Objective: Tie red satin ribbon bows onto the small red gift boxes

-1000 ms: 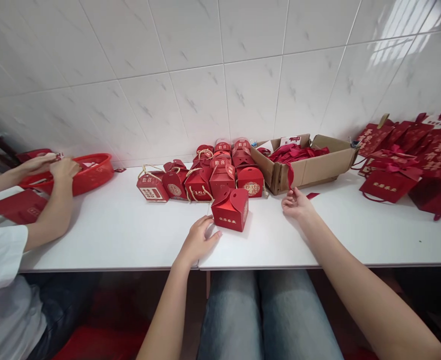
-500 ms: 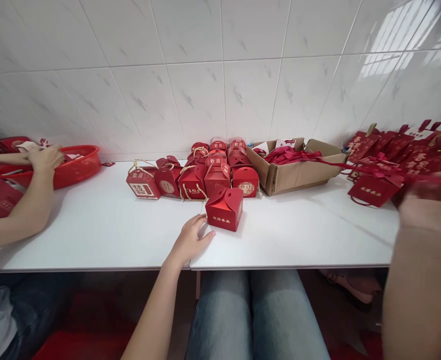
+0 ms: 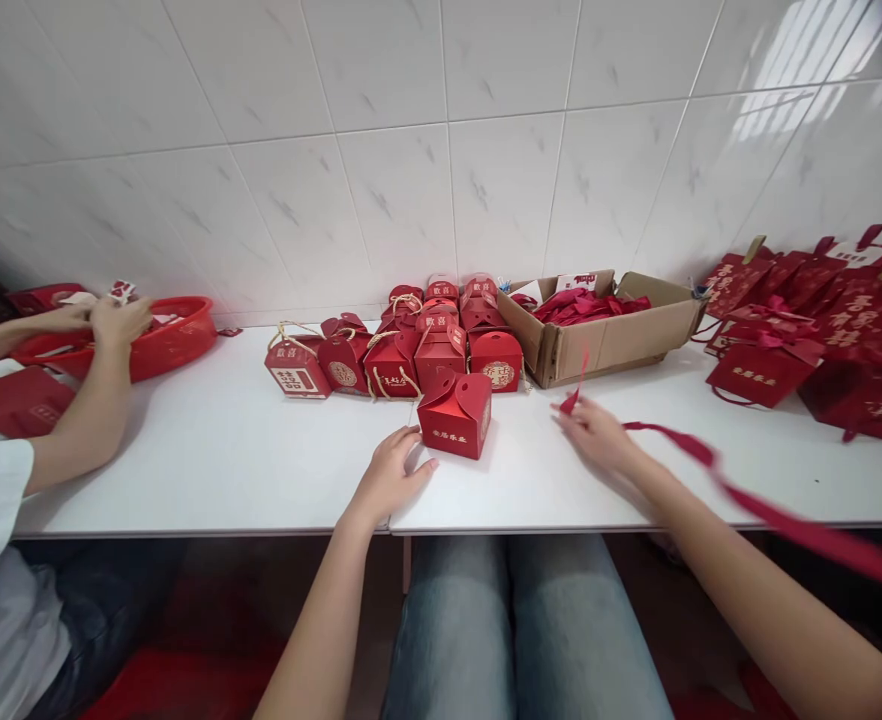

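Near the front of the white table stands a red gift box [image 3: 454, 422] with folded petal-like flaps on top and gold lettering. My left hand [image 3: 391, 474] rests at its left side, fingers apart, the fingertips by the box's edge. To the right of the box, my right hand [image 3: 592, 432] pinches one end of a dark red ribbon [image 3: 681, 440]. The ribbon trails back over the right forearm and off toward the lower right, blurred by motion. A short tip of it stands up from the fingertips.
Several red gift boxes [image 3: 392, 360] stand behind. A cardboard box [image 3: 606, 350] holds red ribbons [image 3: 595, 308]. Red gift bags [image 3: 767, 368] stand at right. At left, a co-worker's hands [image 3: 115, 318] work over a red plastic basin [image 3: 186, 340].
My right hand has swung in from the far right toward the red box, pulling the ribbon clear of the cardboard box. My left hand stays beside the box. The view has shifted slightly.
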`<state>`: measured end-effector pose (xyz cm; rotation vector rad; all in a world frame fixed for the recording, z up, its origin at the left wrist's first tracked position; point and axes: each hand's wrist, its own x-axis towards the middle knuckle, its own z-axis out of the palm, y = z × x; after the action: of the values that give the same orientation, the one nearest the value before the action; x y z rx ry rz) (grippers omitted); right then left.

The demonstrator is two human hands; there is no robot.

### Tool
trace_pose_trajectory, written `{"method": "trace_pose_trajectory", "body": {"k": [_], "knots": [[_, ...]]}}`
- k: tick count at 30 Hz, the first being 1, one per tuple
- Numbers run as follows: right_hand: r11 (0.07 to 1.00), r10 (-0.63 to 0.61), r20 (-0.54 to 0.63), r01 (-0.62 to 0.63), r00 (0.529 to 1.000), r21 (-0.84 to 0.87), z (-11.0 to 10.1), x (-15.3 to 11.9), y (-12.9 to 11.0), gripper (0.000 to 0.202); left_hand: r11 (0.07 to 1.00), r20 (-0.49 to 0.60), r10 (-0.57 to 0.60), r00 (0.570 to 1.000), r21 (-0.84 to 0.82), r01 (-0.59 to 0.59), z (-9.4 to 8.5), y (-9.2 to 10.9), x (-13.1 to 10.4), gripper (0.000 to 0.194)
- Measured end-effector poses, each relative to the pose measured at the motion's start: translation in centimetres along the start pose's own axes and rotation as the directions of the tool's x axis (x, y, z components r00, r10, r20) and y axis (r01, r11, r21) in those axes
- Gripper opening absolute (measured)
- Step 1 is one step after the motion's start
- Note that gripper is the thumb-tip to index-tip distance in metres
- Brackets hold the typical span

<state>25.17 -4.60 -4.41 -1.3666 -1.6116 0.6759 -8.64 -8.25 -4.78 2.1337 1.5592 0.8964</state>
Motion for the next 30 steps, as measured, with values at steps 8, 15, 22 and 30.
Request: {"method": "trace_pose_trajectory", "body": {"k": [8, 15, 22, 30], "knots": [[0.868, -0.232, 0.228, 0.307, 0.946, -0.39, 2.9, -0.5, 3.0, 0.029, 0.996, 0.065, -0.026, 0.998, 0.081, 0.021, -0.4, 0.8, 0.1, 0.042], [0.787, -0.296, 0.27, 0.394, 0.916, -0.474, 2.6, -0.3, 3.4, 0.035, 0.996, 0.062, -0.009, 0.998, 0.086, 0.003, -0.3, 0.5, 0.1, 0.042], [0.837, -0.298, 0.24, 0.374, 0.924, -0.399, 2.8, -0.4, 2.9, 0.034, 0.997, 0.061, 0.016, 0.998, 0.077, -0.021, -0.2, 0.3, 0.2, 0.041], [0.949, -0.265, 0.238, 0.297, 0.934, -0.107, 1.9, -1.9, -1.2, 0.044, 0.999, -0.277, 0.014, 0.961, -0.045, -0.028, -0.5, 0.7, -0.4, 0.053]]}}
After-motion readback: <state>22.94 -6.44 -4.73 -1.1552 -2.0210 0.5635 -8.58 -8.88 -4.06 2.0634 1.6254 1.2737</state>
